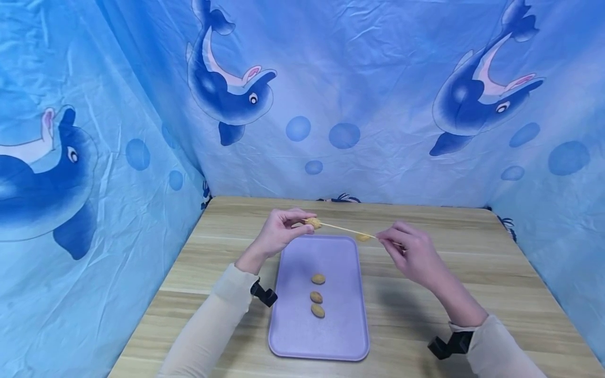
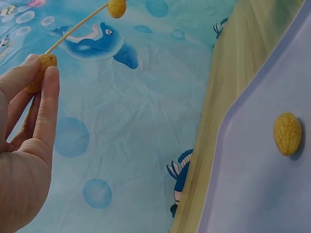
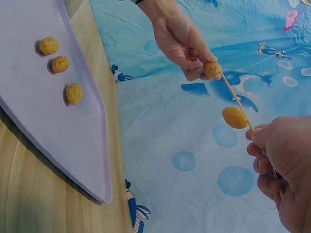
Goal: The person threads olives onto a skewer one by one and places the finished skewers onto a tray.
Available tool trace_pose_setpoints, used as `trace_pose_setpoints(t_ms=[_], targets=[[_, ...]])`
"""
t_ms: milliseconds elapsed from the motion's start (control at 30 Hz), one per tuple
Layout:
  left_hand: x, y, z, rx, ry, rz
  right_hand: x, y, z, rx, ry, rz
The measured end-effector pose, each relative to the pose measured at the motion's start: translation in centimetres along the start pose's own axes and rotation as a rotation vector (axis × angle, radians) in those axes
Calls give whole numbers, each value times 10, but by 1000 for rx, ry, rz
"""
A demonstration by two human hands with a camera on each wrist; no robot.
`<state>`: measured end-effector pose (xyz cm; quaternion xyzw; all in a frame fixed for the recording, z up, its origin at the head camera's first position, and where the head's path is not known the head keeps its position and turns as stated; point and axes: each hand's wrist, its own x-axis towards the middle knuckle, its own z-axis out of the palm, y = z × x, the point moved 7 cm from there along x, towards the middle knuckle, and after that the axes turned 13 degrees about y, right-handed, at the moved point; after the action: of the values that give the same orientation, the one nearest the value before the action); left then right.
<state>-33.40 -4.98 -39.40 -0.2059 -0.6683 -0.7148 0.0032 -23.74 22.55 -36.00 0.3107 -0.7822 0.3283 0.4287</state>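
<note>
Above the far end of the tray, my left hand pinches a wrinkled yellow oval fruit between thumb and fingers. The far end of a thin wooden skewer meets this fruit. My right hand grips the skewer near its other end, the tail of it running back through the curled fingers. A second yellow fruit sits on the skewer just ahead of the right fingertips. In the left wrist view the pinched fruit is partly covered by the fingers.
A lilac rectangular tray lies on the wooden table. Three more of the wrinkled fruits lie in a rough line on it: a far one, a middle one and a near one. A blue dolphin-printed curtain surrounds the table.
</note>
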Motion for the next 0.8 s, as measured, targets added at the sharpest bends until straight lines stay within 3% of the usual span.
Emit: trace_pose_setpoints(t_ms=[200,800], targets=[[1,6,5,8,-10,19,0,0,2,7,-10,1],[-2,-3,22,-83,-31,15,0,-1,8,13,-23,16]])
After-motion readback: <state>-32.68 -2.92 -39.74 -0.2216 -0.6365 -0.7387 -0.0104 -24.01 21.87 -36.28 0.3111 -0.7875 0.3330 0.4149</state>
